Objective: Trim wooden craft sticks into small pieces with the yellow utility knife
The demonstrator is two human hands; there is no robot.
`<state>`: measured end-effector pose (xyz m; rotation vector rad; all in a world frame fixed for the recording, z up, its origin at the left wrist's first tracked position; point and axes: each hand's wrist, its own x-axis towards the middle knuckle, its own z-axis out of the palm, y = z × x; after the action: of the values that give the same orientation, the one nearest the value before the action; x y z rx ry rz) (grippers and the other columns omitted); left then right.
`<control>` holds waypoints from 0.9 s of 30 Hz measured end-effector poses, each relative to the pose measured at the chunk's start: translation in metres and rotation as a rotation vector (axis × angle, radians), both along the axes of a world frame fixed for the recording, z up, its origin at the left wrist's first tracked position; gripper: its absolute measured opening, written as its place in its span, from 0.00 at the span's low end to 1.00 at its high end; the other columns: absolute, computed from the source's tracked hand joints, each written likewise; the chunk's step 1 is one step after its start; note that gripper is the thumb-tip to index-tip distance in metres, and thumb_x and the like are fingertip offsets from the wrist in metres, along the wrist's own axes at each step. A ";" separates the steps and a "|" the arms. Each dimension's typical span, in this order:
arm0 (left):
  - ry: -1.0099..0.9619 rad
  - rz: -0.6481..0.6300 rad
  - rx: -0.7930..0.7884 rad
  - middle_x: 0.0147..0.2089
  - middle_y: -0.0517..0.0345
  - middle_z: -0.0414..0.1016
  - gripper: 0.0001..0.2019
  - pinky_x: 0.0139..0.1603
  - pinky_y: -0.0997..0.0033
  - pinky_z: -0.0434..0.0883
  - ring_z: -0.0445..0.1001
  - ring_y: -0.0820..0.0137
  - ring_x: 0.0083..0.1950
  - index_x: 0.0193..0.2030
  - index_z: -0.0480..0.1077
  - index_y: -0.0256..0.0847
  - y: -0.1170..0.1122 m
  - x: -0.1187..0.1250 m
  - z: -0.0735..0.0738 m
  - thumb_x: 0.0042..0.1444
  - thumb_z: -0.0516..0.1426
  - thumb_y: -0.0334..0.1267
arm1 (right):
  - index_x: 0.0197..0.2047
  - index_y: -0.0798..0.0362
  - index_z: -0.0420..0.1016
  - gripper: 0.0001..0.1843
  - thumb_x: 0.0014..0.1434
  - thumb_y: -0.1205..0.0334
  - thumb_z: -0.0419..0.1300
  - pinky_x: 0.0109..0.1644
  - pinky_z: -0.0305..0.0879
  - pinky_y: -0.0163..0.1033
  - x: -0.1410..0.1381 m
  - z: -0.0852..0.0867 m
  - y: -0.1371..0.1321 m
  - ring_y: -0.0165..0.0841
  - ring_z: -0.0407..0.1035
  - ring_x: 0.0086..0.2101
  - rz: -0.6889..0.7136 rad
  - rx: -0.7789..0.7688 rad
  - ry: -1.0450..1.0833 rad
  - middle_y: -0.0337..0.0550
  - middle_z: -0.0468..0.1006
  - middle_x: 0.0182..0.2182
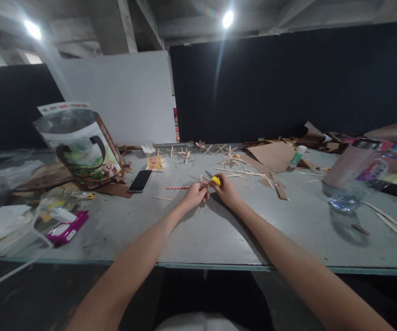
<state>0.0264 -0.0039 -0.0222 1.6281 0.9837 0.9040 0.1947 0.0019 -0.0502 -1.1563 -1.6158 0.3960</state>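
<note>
My right hand (227, 191) grips a yellow utility knife (216, 180); its blade points up and to the left. Close beside it, my left hand (195, 195) is closed, fingers pinched on something small, perhaps a thin wooden stick, mostly hidden by the fingers. The two hands nearly meet above the grey table (205, 239). A red-striped pencil (178, 187) lies just left of my left hand, and a loose wooden stick (163, 198) is nearer to me. Beyond my hands are several crossed wooden sticks (230, 158) in a loose heap.
On the left are a phone (140, 180), a large printed bag (81, 151) and a magenta device (67, 228). A snack packet (155, 163) lies behind. To the right are brown cardboard (270, 155), a glue stick (297, 156) and a clear plastic bottle (346, 200).
</note>
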 end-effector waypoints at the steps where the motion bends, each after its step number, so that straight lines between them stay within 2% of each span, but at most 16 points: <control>1: 0.000 0.000 -0.001 0.19 0.68 0.68 0.06 0.23 0.76 0.59 0.62 0.77 0.17 0.40 0.72 0.38 0.000 0.000 0.000 0.65 0.54 0.31 | 0.44 0.49 0.70 0.16 0.61 0.46 0.62 0.37 0.65 0.42 0.000 0.000 0.000 0.40 0.71 0.31 0.002 0.001 0.001 0.42 0.78 0.30; 7: -0.009 0.006 -0.004 0.19 0.68 0.68 0.05 0.24 0.76 0.59 0.62 0.77 0.17 0.38 0.72 0.39 0.001 0.000 -0.001 0.64 0.55 0.33 | 0.44 0.49 0.69 0.16 0.62 0.46 0.61 0.37 0.64 0.42 -0.001 0.001 -0.002 0.39 0.71 0.30 0.010 -0.004 0.003 0.42 0.78 0.30; 12: -0.023 0.015 -0.005 0.19 0.68 0.69 0.06 0.24 0.76 0.60 0.64 0.76 0.18 0.40 0.72 0.38 0.000 -0.001 -0.001 0.61 0.54 0.29 | 0.49 0.49 0.66 0.19 0.62 0.47 0.62 0.35 0.62 0.40 -0.002 0.003 -0.004 0.37 0.68 0.27 0.014 -0.005 0.001 0.35 0.73 0.27; 14: -0.029 0.019 -0.003 0.20 0.68 0.70 0.06 0.25 0.76 0.60 0.64 0.76 0.18 0.40 0.72 0.38 -0.001 -0.002 0.000 0.60 0.54 0.28 | 0.48 0.49 0.66 0.19 0.61 0.47 0.63 0.34 0.61 0.40 -0.002 0.002 -0.004 0.36 0.68 0.26 0.014 -0.012 -0.004 0.34 0.72 0.26; 20: -0.036 0.035 -0.001 0.19 0.67 0.69 0.08 0.25 0.76 0.60 0.64 0.75 0.19 0.40 0.73 0.38 -0.001 -0.002 0.000 0.59 0.53 0.27 | 0.39 0.48 0.68 0.11 0.61 0.51 0.62 0.35 0.64 0.40 -0.001 0.001 -0.002 0.39 0.72 0.31 0.008 -0.028 -0.041 0.42 0.79 0.31; 27: -0.032 0.045 0.001 0.18 0.68 0.69 0.08 0.24 0.77 0.58 0.64 0.75 0.18 0.40 0.73 0.37 0.001 -0.001 -0.003 0.59 0.54 0.27 | 0.40 0.49 0.74 0.07 0.60 0.57 0.63 0.38 0.67 0.41 -0.002 0.000 -0.001 0.41 0.75 0.34 0.006 -0.042 -0.086 0.45 0.83 0.34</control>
<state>0.0253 -0.0031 -0.0249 1.5939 1.0012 0.9579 0.1928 0.0010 -0.0503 -1.2150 -1.6927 0.3905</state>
